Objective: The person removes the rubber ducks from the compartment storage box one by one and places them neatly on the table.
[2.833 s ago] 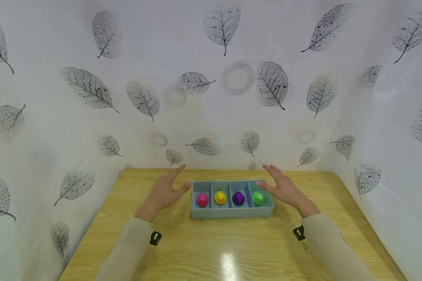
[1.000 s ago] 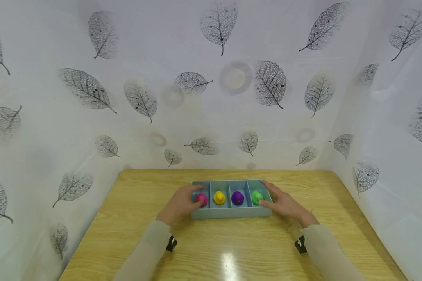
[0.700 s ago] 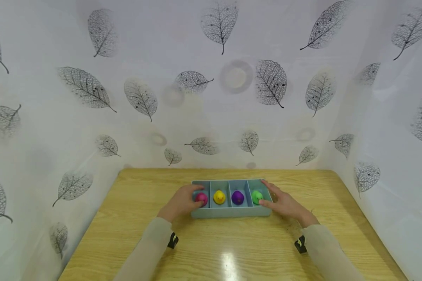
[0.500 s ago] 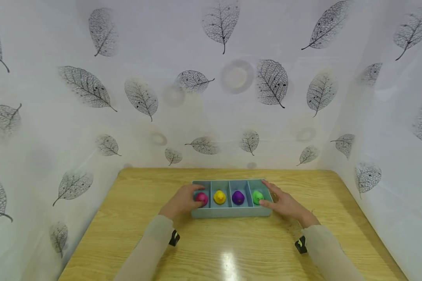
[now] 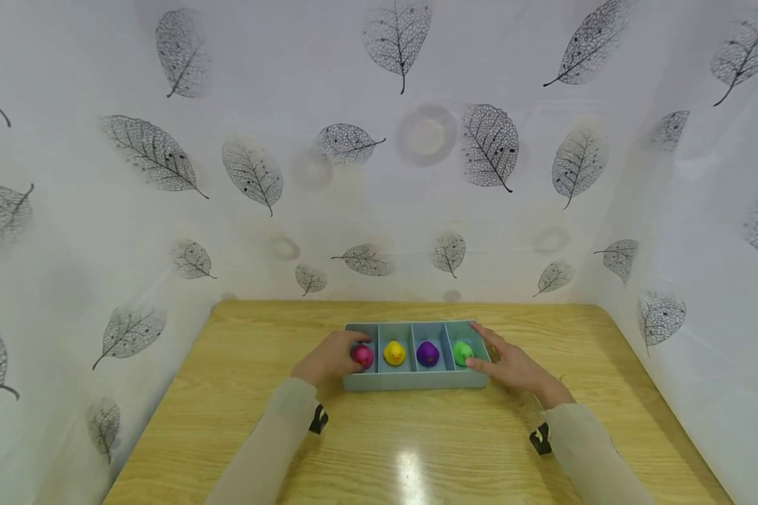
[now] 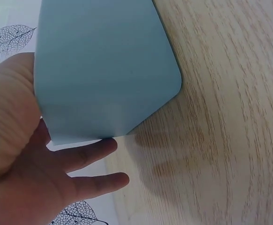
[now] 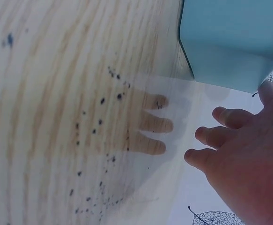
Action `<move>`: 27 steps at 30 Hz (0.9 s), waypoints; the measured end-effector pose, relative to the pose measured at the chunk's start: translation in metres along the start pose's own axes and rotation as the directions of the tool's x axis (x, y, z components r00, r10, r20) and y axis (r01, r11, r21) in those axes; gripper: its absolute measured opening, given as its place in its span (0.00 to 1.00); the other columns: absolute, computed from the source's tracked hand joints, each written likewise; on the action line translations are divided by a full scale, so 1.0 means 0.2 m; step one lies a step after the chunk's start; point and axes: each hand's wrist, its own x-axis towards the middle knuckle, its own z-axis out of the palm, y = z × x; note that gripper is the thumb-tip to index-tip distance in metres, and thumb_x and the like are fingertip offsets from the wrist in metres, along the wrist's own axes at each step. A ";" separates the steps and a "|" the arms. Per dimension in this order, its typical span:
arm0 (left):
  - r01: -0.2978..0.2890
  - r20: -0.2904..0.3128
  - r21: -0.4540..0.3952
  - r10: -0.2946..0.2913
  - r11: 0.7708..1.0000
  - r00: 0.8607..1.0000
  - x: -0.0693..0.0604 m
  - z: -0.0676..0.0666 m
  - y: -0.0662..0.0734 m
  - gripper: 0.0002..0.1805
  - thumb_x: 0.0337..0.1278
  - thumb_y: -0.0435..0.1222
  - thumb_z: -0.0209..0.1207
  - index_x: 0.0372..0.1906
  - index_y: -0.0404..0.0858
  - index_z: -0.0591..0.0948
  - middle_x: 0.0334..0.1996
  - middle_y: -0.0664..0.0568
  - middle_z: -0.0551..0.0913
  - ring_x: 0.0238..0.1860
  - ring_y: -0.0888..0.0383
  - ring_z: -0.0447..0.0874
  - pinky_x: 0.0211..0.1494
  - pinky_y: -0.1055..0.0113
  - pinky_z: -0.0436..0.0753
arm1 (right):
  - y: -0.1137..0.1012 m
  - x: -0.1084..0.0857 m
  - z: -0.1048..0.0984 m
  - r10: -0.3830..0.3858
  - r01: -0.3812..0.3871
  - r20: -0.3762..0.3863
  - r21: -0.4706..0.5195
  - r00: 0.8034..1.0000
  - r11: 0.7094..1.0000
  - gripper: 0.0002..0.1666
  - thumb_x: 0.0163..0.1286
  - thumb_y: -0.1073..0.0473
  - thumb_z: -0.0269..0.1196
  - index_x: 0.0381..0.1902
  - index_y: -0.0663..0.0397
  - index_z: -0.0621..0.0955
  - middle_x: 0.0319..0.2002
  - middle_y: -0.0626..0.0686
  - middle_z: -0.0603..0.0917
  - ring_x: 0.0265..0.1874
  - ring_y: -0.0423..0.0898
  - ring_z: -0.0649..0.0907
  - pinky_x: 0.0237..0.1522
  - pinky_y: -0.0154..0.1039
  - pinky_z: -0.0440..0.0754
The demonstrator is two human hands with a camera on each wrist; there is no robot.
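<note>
Finding a blue-grey tray [image 5: 415,381] lying close to the back edge of the tabletop [image 5: 410,428], midway between side edges. Counting, from left edge towards right, one duck per compartment: pink duck [image 5: 363,356], yellow duck [image 5: 394,353], purple duck [image 5: 427,354], green duck [image 5: 462,351]. Observing the left hand [image 5: 332,356] curving thumb and fingers about the pink duck; not determining whether gripping. Observing the right hand [image 5: 513,365] spreading thumb and forefinger wide around the green duck, not closing on anything.
</note>
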 end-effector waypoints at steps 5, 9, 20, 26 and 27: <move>0.000 0.014 0.002 0.000 1.000 1.000 0.01 0.00 0.00 0.30 0.52 0.27 0.74 0.63 0.34 0.83 0.60 0.40 0.86 0.58 0.45 0.84 0.66 0.49 0.84 | 0.00 0.00 0.00 0.003 -0.003 -0.004 0.005 1.000 1.000 0.51 0.76 0.35 0.62 0.87 0.31 0.49 0.86 0.61 0.49 0.76 0.77 0.64 0.70 0.77 0.68; -0.002 0.012 0.017 0.002 1.000 1.000 0.02 0.00 0.00 0.26 0.53 0.28 0.74 0.60 0.34 0.84 0.57 0.41 0.87 0.55 0.47 0.84 0.64 0.51 0.85 | 0.00 0.00 0.00 0.006 -0.006 0.000 0.007 1.000 1.000 0.52 0.76 0.35 0.62 0.87 0.35 0.49 0.86 0.62 0.49 0.76 0.77 0.64 0.70 0.77 0.68; 0.000 -0.003 -0.007 0.000 1.000 1.000 0.01 0.01 0.00 0.17 0.56 0.28 0.73 0.52 0.35 0.87 0.49 0.43 0.88 0.51 0.49 0.83 0.61 0.52 0.85 | 0.01 0.01 0.00 0.005 -0.005 0.000 -0.010 1.000 1.000 0.52 0.76 0.34 0.62 0.87 0.32 0.49 0.86 0.62 0.49 0.75 0.78 0.65 0.69 0.78 0.68; 0.006 -0.011 -0.038 -0.007 0.999 1.000 0.00 0.01 0.01 0.18 0.57 0.29 0.72 0.53 0.35 0.87 0.52 0.43 0.88 0.54 0.48 0.84 0.65 0.50 0.84 | 0.01 0.01 0.00 0.001 -0.001 -0.002 -0.010 1.000 1.000 0.52 0.76 0.35 0.62 0.87 0.32 0.49 0.86 0.62 0.50 0.75 0.78 0.65 0.69 0.78 0.69; 0.006 -0.009 -0.040 -0.007 0.999 1.000 -0.01 0.01 0.01 0.18 0.57 0.29 0.72 0.54 0.35 0.86 0.52 0.43 0.88 0.54 0.48 0.84 0.65 0.50 0.84 | 0.01 0.01 0.00 -0.001 0.001 0.001 -0.010 1.000 1.000 0.52 0.77 0.36 0.62 0.87 0.32 0.49 0.86 0.62 0.50 0.75 0.78 0.65 0.69 0.78 0.69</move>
